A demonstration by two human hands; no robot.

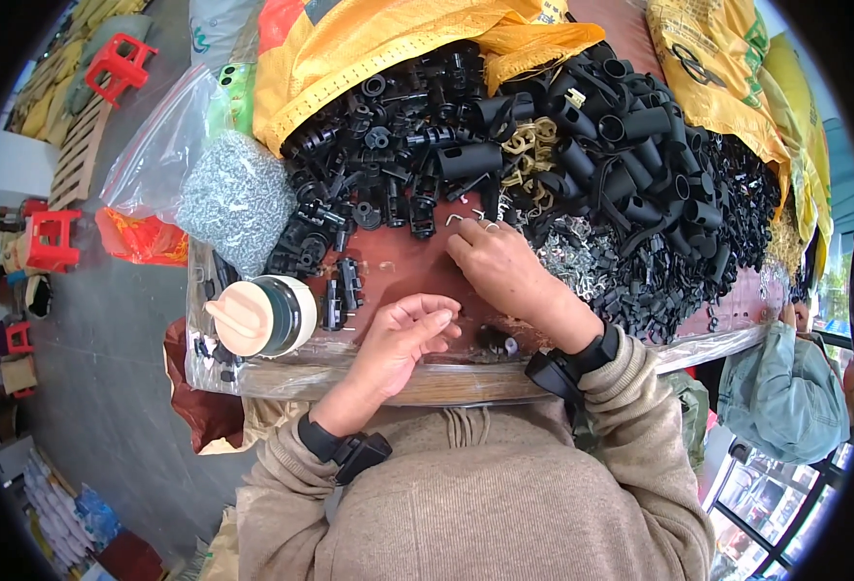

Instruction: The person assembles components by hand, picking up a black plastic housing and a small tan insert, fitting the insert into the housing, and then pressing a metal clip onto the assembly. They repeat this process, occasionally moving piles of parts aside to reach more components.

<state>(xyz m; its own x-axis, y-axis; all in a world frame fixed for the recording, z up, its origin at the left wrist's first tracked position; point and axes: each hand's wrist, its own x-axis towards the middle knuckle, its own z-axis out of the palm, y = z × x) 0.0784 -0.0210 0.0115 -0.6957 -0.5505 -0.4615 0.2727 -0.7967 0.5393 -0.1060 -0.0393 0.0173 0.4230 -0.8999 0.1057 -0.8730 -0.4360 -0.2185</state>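
Note:
My right hand reaches over the red tabletop, its fingers bent down and drawn together beside small bent metal pieces. What its fingertips pinch, if anything, is hidden. Closer to the table edge, my left hand is palm up with loosely curled fingers, the thumb near the index finger and nothing visible between them. Between my hands and the edge lies a small dark part with a pale end. Black plastic assemblies rest left of my hands, and a heap of black plastic tubes spreads beyond the right one.
A jar-like cup with a pink lid stands at the left front corner, before a bag of small silvery parts. Yellow woven sacks spill black parts at the back. Another person's sleeve shows at right. Red stools stand left.

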